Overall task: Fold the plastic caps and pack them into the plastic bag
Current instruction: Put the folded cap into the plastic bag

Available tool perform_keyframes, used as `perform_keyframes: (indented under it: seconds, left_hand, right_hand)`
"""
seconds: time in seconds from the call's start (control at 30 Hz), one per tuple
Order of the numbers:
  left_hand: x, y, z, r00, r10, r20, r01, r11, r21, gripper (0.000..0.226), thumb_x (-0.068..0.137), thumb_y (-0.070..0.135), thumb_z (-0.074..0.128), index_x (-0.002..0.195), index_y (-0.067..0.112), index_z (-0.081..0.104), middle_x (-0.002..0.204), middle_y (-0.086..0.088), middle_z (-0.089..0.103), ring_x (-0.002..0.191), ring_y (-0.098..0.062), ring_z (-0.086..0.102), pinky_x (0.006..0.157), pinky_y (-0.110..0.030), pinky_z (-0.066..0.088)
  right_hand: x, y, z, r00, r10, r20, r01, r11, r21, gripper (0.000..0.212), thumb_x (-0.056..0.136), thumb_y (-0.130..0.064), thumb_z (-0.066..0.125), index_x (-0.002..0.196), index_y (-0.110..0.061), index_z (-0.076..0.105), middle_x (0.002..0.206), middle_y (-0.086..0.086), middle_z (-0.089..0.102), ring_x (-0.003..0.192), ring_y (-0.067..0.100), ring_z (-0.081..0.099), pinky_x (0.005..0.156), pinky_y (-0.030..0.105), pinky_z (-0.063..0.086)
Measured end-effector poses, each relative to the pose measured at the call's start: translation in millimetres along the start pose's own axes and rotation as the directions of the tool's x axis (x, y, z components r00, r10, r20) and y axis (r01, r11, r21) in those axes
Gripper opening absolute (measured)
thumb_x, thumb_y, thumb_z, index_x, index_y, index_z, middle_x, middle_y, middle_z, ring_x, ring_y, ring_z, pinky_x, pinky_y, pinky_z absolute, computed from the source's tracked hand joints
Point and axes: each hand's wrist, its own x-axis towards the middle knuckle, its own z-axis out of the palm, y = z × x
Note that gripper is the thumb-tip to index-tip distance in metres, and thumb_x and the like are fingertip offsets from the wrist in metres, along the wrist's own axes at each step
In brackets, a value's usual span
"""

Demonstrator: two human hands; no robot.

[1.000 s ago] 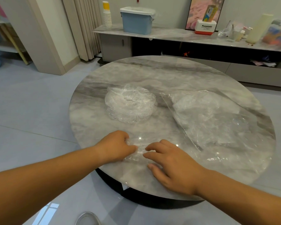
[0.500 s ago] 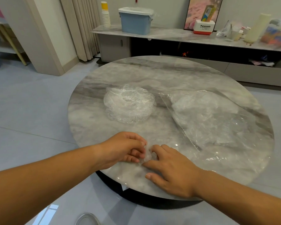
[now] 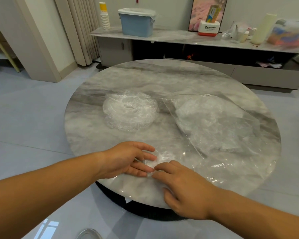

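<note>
A small crumpled plastic cap (image 3: 160, 156) is seen at the lower centre of the frame, lying on the near part of the round marble surface (image 3: 162, 78), not far from its edge. It is held down between the two hands. The left hand (image 3: 126, 159) is laid on it from the left with the fingers stretched out and slightly spread, their tips resting on the cap's left side. The right hand (image 3: 185, 188) is set on it from the lower right, its fingers nearly straight and close together, the tips almost meeting those of the left hand. Nothing is pinched by either hand. Most of the cap shows just above the meeting fingertips. A round pile of caps (image 3: 130, 112) lies in the middle of the frame, well apart from the hands. The clear plastic bag (image 3: 219, 128) is spread at the centre right, with whitish crumpled plastic visible inside it. On a long shelf (image 3: 176, 37) across the top of the frame, a blue box (image 3: 136, 23) and a stack of paper cups (image 3: 104, 18) are seen.
</note>
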Motion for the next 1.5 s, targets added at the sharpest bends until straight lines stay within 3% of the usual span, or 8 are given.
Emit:
perform_keyframes:
  seconds: [0.13, 0.3, 0.5, 0.67, 0.8, 0.97, 1.2, 1.5]
  left_hand:
    - [6, 4, -2, 0.996, 0.059, -0.071, -0.054, 0.996, 0.075, 0.024, 0.096, 0.005, 0.061, 0.119, 0.012, 0.063, 0.106, -0.007, 0.076, 0.089, -0.023, 0.076, 0.074, -0.035, 0.060]
    - [25, 8, -5, 0.919, 0.327, -0.220, -0.117, 0.759, 0.641, 0.033, 0.076, 0.038, 0.087, 0.098, 0.022, 0.068, 0.092, 0.003, 0.067, 0.071, -0.006, 0.062, 0.063, -0.020, 0.049]
    - [37, 21, 12, 0.962, 0.215, -0.166, -0.026, 0.680, 0.732, 0.042, 0.072, 0.047, 0.087, 0.098, 0.021, 0.067, 0.082, 0.001, 0.071, 0.066, -0.011, 0.066, 0.065, -0.026, 0.055]
    - [41, 18, 21, 0.988, 0.093, -0.123, -0.005, 0.815, 0.579, 0.031, 0.078, 0.030, 0.087, 0.094, 0.009, 0.069, 0.074, -0.002, 0.065, 0.066, -0.014, 0.063, 0.063, -0.028, 0.056]
    - [38, 17, 25, 0.991, 0.098, -0.093, -0.065, 0.950, 0.305, 0.022, 0.084, 0.017, 0.082, 0.098, 0.007, 0.068, 0.076, -0.002, 0.066, 0.068, -0.015, 0.066, 0.070, -0.035, 0.057]
    - [26, 26, 28, 0.991, 0.136, -0.014, -0.136, 0.989, -0.056, 0.026, 0.093, 0.010, 0.069, 0.116, 0.000, 0.061, 0.105, -0.014, 0.075, 0.095, -0.026, 0.074, 0.083, -0.044, 0.062]
    - [16, 25, 33, 0.988, 0.136, 0.071, -0.130, 0.988, -0.087, 0.038, 0.094, 0.009, 0.068, 0.129, 0.000, 0.056, 0.118, -0.021, 0.071, 0.103, -0.034, 0.072, 0.075, -0.046, 0.063]
    - [15, 21, 38, 0.997, -0.021, 0.078, 0.033, 0.987, -0.158, 0.030, 0.097, 0.003, 0.062, 0.128, 0.004, 0.060, 0.116, -0.019, 0.072, 0.098, -0.033, 0.074, 0.069, -0.034, 0.064]
  right_hand:
    - [0, 4, 5, 0.998, 0.066, -0.019, -0.067, 0.996, -0.066, 0.037, 0.092, -0.037, 0.031, 0.109, -0.022, 0.060, 0.117, -0.005, 0.052, 0.103, 0.016, 0.045, 0.093, 0.032, 0.045]
    - [-2, 3, 4, 0.999, 0.049, -0.011, -0.050, 0.992, -0.120, 0.029, 0.091, -0.038, 0.035, 0.097, -0.020, 0.057, 0.111, -0.003, 0.053, 0.099, 0.017, 0.044, 0.092, 0.029, 0.042]
    - [-11, 10, 3, 1.000, 0.001, -0.011, -0.003, 0.992, -0.126, 0.028, 0.092, -0.037, 0.039, 0.098, -0.020, 0.060, 0.117, -0.004, 0.055, 0.102, 0.017, 0.045, 0.093, 0.030, 0.042]
    - [-15, 14, 0, 1.000, -0.003, 0.012, 0.004, 0.999, -0.041, 0.036, 0.092, -0.038, 0.043, 0.118, -0.021, 0.061, 0.131, -0.004, 0.053, 0.114, 0.018, 0.048, 0.099, 0.034, 0.044]
    - [-15, 18, -15, 0.979, 0.166, -0.116, -0.134, 0.960, 0.246, 0.036, 0.096, -0.033, 0.054, 0.131, -0.028, 0.061, 0.141, -0.011, 0.046, 0.126, 0.003, 0.047, 0.106, 0.014, 0.037]
    - [-2, 13, -50, 0.794, 0.579, -0.185, -0.247, 0.586, 0.772, 0.017, 0.094, -0.029, 0.065, 0.108, -0.036, 0.072, 0.122, -0.018, 0.058, 0.111, -0.004, 0.058, 0.088, 0.012, 0.046]
    - [5, 18, -68, 0.810, 0.584, -0.064, -0.115, 0.264, 0.958, 0.021, 0.098, -0.020, 0.059, 0.101, -0.017, 0.080, 0.110, -0.003, 0.076, 0.110, 0.014, 0.069, 0.103, 0.041, 0.051]
    - [1, 18, -58, 0.837, 0.465, -0.290, -0.053, 0.595, 0.802, 0.018, 0.099, -0.016, 0.062, 0.103, -0.020, 0.079, 0.104, -0.011, 0.076, 0.104, 0.007, 0.069, 0.093, 0.025, 0.052]
